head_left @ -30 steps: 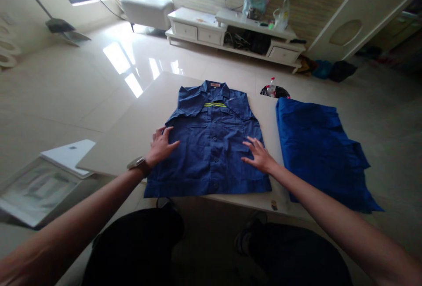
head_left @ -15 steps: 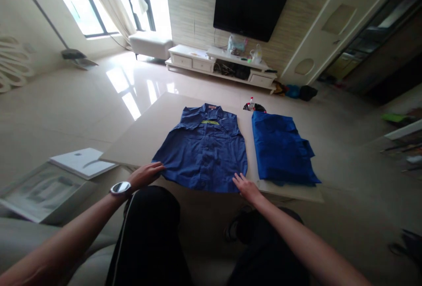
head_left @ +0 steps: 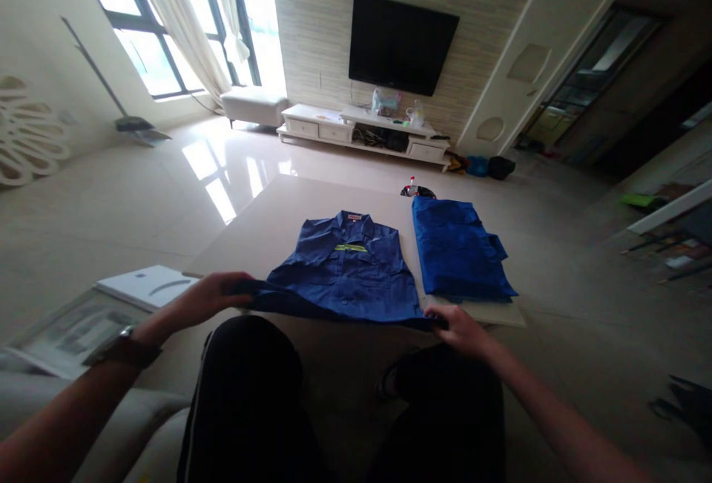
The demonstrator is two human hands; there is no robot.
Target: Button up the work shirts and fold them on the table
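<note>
A dark blue work shirt [head_left: 356, 268] with a collar, chest pockets and a yellow-green strip lies front up on the pale table [head_left: 250, 223]. Its sleeves are out of sight. My left hand [head_left: 222, 296] grips the near left corner of the hem, fingers closed over the cloth. At the near right corner, my right hand [head_left: 457, 326] pinches the hem too. Between both hands the hem is raised off the tabletop and stretched across. To the right of the shirt lies a brighter blue folded garment [head_left: 459, 249], touched by neither hand.
A white box [head_left: 147, 284] lies at the left beside a framed picture-like panel [head_left: 78, 327]. Past the table's far edge stands a bottle [head_left: 412, 186]. A TV cabinet [head_left: 317, 125] is along the far wall. My knees are under the near edge.
Both hands have gone from resting flat on the hem corners to gripping them. The hem has been lifted and spread wider. The head view has tilted up somewhat.
</note>
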